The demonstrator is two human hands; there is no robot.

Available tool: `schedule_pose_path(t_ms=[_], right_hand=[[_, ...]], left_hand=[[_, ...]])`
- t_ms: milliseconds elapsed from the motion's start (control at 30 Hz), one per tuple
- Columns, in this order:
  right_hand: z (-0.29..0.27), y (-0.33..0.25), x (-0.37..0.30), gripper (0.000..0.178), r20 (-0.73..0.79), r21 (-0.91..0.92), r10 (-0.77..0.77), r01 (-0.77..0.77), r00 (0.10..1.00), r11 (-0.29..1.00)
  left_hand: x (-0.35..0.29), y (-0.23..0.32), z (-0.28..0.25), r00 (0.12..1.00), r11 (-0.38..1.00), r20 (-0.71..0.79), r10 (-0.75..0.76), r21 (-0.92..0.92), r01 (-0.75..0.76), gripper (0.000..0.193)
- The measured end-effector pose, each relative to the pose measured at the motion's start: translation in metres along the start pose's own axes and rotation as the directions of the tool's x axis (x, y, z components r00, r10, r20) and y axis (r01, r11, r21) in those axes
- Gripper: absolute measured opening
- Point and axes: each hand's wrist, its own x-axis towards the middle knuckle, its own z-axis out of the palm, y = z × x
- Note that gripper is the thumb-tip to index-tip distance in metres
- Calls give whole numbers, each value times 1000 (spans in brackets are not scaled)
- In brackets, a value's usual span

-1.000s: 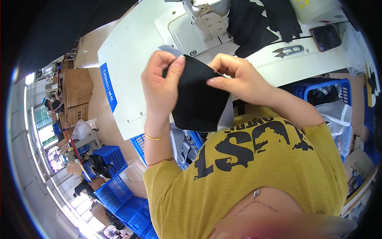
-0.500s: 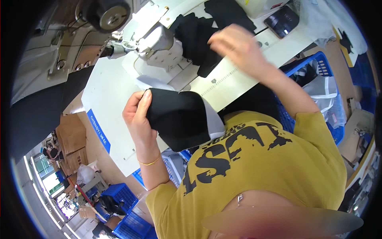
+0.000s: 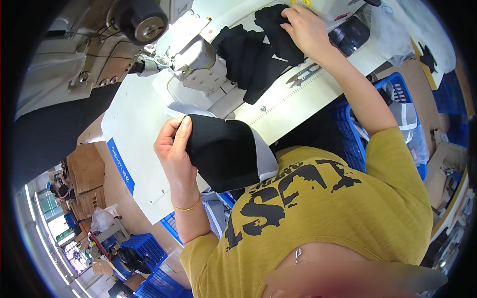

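Observation:
My left hand [image 3: 174, 149] pinches the upper left corner of a curved black fabric piece [image 3: 221, 149] with a light grey edge panel, thumb on top. The piece hangs between the table edge and my yellow shirt. My right arm stretches to the far side, where my right hand [image 3: 308, 31] has its fingers bent onto the top edge of a black cloth piece [image 3: 282, 42]; the fingertips are partly hidden. Beside it lies a heap of black cloth pieces [image 3: 243, 57]. A pale cloth piece [image 3: 186, 109] lies behind the black fabric, next to the sewing machine [image 3: 201, 64].
A grey snips-like tool [image 3: 304, 75] lies on the white table [image 3: 134, 164]. Near my right hand is a dark phone [image 3: 350, 36]. The machine head [image 3: 139, 25] overhangs the upper left. Blue baskets [image 3: 350, 136] stand below the table, and cardboard boxes [image 3: 87, 169] at the left.
My right hand has moved away from me, from above the near part of the cloth to its far top edge, uncovering the snips-like tool. My left hand keeps its pinch.

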Motion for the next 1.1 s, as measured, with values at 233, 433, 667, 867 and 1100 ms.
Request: schedule_pose_path(t_ms=[233,433,667,867,1100], right_hand=[[-39,-31,7,16,-264,-71,-318,311,910,948],[-104,-105,-15,17,275,888,-106,-210,956,410],[-89,-173,-41,13,457,887,-385,-383,802,256],[-76,-183,-47,16,562,825,-229,-516,795,233],[-63,-182,-50,15,470,880,-206,-438,858,183]], left_hand=[[-9,11,4,999,997,-15,-28,-72,27,7],[-17,19,14,994,974,-65,-86,-215,70,11],[-25,13,14,999,935,40,-23,-354,36,15],[-28,10,9,997,895,42,-68,-439,80,18],[-26,10,11,996,904,19,-82,-419,82,21]])
